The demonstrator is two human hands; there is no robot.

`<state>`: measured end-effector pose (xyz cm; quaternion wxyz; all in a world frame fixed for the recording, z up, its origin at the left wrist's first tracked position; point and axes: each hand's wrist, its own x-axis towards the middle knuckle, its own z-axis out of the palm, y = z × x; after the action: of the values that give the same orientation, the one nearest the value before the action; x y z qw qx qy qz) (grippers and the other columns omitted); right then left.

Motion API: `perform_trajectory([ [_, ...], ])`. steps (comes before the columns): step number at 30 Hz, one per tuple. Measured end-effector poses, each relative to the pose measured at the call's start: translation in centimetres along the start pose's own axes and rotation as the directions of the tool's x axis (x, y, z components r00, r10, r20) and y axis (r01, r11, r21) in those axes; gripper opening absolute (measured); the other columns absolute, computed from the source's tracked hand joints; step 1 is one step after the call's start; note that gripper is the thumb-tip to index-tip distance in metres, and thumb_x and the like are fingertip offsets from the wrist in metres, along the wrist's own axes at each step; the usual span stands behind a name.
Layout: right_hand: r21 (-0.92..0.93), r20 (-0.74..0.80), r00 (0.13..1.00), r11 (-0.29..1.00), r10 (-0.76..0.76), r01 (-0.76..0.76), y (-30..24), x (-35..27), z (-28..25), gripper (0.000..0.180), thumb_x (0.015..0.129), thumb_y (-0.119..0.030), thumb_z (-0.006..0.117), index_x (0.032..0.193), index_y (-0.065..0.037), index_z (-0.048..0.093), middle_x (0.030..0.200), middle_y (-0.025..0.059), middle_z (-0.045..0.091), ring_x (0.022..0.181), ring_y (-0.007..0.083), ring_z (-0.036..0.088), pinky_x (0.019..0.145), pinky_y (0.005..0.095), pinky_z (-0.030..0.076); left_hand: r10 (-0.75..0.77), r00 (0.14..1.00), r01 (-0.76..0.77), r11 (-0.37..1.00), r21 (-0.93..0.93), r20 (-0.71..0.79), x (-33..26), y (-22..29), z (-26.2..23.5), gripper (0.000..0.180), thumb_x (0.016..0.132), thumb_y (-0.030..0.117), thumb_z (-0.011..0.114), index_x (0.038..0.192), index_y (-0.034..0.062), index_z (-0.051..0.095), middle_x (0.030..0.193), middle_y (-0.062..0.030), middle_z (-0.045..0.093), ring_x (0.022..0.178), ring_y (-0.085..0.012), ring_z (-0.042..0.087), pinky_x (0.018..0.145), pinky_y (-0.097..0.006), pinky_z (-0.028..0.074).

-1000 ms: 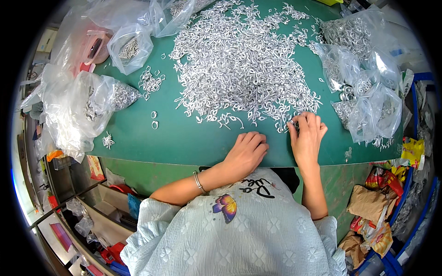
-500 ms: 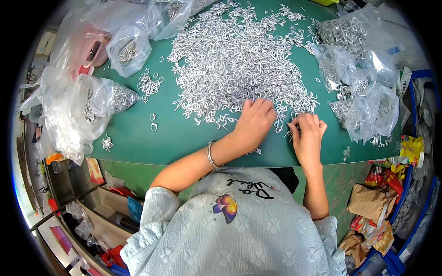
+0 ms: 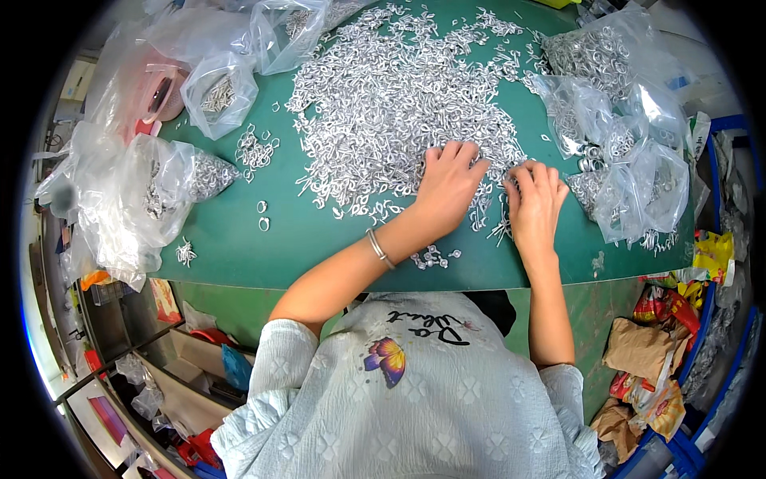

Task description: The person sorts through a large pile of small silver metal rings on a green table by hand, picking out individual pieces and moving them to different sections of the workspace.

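A broad pile of small silvery ring-like metal pieces (image 3: pixel 399 112) spreads over a green table (image 3: pixel 335 255). My left hand (image 3: pixel 452 185), with a bangle on its wrist, reaches into the pile's near right edge. Its fingers are bent down and closed, and their tips are hidden among the pieces. To its right, my right hand (image 3: pixel 536 209) has curled fingers over the fringe of the pile; what they hold is hidden. Several thin metal pieces (image 3: pixel 501 227) lie beside that hand. A small group of pieces with round heads (image 3: pixel 433 257) sits below my left wrist, near the table edge.
Clear plastic bags of metal parts stand at the left (image 3: pixel 209 177) and right (image 3: pixel 634 195). A small heap of rings (image 3: pixel 255 150), two loose rings (image 3: pixel 263 224) and a bunch of pins (image 3: pixel 185 253) lie on the left. Packages (image 3: pixel 646 347) fill a blue rack at the lower right.
Both hands have moved away from me, farther up the table, the left one deeper into the pile. The small group near the table edge, mostly covered before by my left forearm, now shows.
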<state>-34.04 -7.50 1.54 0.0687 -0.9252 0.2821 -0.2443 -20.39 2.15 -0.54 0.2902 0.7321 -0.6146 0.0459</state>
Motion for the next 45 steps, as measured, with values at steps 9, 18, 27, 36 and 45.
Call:
perform_trajectory([
  [9, 0.143, -0.057, 0.998, 0.989, 0.042, -0.033, 1.2, -0.5, -0.3, 0.016, 0.079, 0.002, 0.064, 0.093, -0.005, 0.064, 0.092, 0.0092, 0.061, 0.087, 0.0271, 0.054, 0.079, 0.0380, 0.039, 0.079, 0.997, -0.080, 0.997, 0.026, 0.023, 1.2, -0.4, 0.6, 0.021, 0.078, 0.010, 0.068, 0.098, 0.0083, 0.064, 0.103, -0.0046, 0.053, 0.097, -0.0233, 0.049, 0.080, -0.040, 0.034],
  [18, 0.437, -0.008, 0.984, 0.886, 0.178, -0.156, 1.4, -0.8, -1.6, 0.018, 0.076, 0.010, 0.064, 0.091, 0.001, 0.066, 0.091, 0.0122, 0.065, 0.087, 0.0292, 0.062, 0.077, 0.0365, 0.049, 0.022, 0.994, -0.040, 0.984, -0.175, -0.107, 0.2, -1.1, 0.0, 0.011, 0.082, 0.006, 0.065, 0.092, 0.0075, 0.061, 0.100, -0.0049, 0.057, 0.094, -0.0243, 0.051, 0.079, -0.039, 0.035],
  [27, 0.433, 0.064, 0.982, 0.882, 0.178, -0.188, 1.3, -0.9, -2.2, 0.016, 0.074, 0.009, 0.069, 0.088, 0.001, 0.070, 0.091, 0.0113, 0.066, 0.082, 0.0242, 0.062, 0.072, 0.0314, 0.049, 0.015, 0.998, -0.009, 0.995, -0.099, 0.059, -1.8, 0.3, -1.9, 0.017, 0.081, 0.011, 0.069, 0.097, 0.0097, 0.063, 0.096, -0.0027, 0.057, 0.090, -0.0220, 0.053, 0.076, -0.037, 0.035],
  [36, 0.606, 0.444, 0.885, 0.680, 0.140, -0.412, -2.1, -2.3, -3.4, 0.018, 0.074, 0.002, 0.073, 0.090, -0.003, 0.066, 0.082, 0.0092, 0.064, 0.073, 0.0228, 0.058, 0.069, 0.0330, 0.048, -0.004, 1.000, 0.006, 0.983, -0.184, 0.012, -2.4, -0.2, -2.3, 0.014, 0.080, 0.005, 0.067, 0.092, 0.0073, 0.060, 0.093, -0.0054, 0.059, 0.089, -0.0243, 0.055, 0.076, -0.037, 0.036],
  [45, 0.404, 0.050, 0.999, 0.914, 0.016, -0.035, -2.4, 1.1, -0.8, 0.008, 0.078, -0.003, 0.068, 0.084, -0.002, 0.063, 0.087, 0.0096, 0.061, 0.085, 0.0299, 0.055, 0.079, 0.0389, 0.043, -0.029, 0.952, 0.139, 0.927, -0.348, 0.303, -8.7, 2.3, -5.4, 0.017, 0.081, 0.005, 0.067, 0.097, 0.0064, 0.061, 0.098, -0.0070, 0.058, 0.092, -0.0248, 0.055, 0.078, -0.036, 0.038],
])
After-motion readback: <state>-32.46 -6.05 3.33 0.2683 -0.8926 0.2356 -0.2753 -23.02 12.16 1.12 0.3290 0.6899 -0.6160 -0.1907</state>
